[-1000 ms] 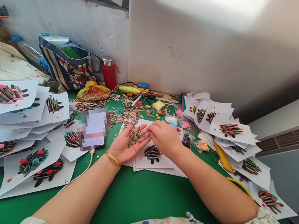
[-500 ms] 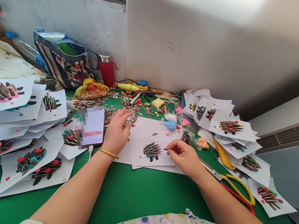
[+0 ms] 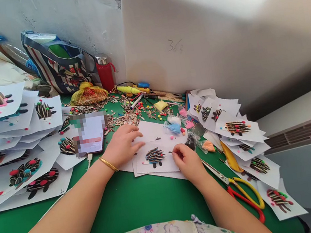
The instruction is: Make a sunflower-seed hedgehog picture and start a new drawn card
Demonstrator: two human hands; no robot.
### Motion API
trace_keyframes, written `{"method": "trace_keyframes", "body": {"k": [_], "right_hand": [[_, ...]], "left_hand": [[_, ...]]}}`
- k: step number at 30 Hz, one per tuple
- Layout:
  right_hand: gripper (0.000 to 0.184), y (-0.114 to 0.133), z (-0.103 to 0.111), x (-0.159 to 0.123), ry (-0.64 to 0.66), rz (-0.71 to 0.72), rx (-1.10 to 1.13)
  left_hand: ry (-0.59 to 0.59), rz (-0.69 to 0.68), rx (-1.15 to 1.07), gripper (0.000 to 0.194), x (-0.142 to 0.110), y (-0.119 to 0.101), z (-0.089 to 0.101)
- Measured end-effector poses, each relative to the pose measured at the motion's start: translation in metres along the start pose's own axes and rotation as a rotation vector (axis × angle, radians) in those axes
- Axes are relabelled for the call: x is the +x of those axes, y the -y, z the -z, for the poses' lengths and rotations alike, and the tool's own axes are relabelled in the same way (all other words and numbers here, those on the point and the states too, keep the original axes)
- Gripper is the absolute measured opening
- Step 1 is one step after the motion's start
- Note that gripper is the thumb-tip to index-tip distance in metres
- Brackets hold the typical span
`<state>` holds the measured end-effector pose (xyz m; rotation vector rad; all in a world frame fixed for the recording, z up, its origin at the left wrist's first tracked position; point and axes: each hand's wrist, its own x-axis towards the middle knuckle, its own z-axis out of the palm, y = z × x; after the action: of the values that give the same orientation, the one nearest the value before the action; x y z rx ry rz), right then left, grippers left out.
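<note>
In the head view a white paper sheet point(image 3: 144, 168) lies before me, bearing a hedgehog figure point(image 3: 155, 156) of dark striped sunflower seeds over blue clay, with black feet and pink dots. My right hand point(image 3: 188, 162) is at the sheet's right side, thumb and forefinger pinched on a small dark sunflower seed point(image 3: 170, 152). Over the sheets' left edge, my left hand point(image 3: 122, 147) hovers or rests with fingers apart, holding nothing; whether it touches the paper I cannot tell. More white paper point(image 3: 152, 131) lies beneath and behind, with a loose seed point(image 3: 158, 138) on it.
Finished hedgehog sheets pile up at left point(image 3: 22, 192) and right point(image 3: 239, 146). Scissors point(image 3: 233, 183) lie by my right forearm, near a yellow comb-like piece point(image 3: 230, 156). A phone point(image 3: 93, 132), scattered seeds point(image 3: 129, 116), blue clay point(image 3: 173, 128) and a red flask point(image 3: 105, 75) stand or lie beyond.
My left hand has come down from near the scattered seeds toward the hedgehog sheet. The right hand stays beside the figure, still pinching. The whole view has shifted slightly.
</note>
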<state>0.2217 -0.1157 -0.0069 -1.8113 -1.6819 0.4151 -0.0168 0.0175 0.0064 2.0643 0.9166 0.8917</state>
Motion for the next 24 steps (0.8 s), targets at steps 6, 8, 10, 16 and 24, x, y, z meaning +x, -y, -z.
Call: {"method": "trace_keyframes", "body": {"k": [6, 8, 10, 16, 24], "right_hand": [[0.009, -0.002, -0.002, 0.0, 0.041, 0.036, -0.06], [0.01, -0.003, -0.003, 0.001, 0.041, 0.045, -0.067], [0.01, -0.003, -0.003, 0.002, 0.039, 0.052, -0.081], [0.011, -0.002, -0.006, 0.003, 0.012, 0.078, -0.133], [0.018, -0.004, 0.001, 0.003, 0.003, 0.141, -0.173]], "left_hand": [[0.249, -0.071, 0.376, 0.017, -0.003, 0.008, 0.005], [0.198, -0.063, 0.431, 0.008, -0.002, 0.011, 0.007], [0.104, -0.045, 0.467, 0.016, -0.002, 0.012, 0.007], [0.136, -0.126, 0.553, 0.014, -0.003, 0.006, -0.002], [0.071, -0.136, 0.784, 0.025, -0.003, 0.002, -0.003]]}}
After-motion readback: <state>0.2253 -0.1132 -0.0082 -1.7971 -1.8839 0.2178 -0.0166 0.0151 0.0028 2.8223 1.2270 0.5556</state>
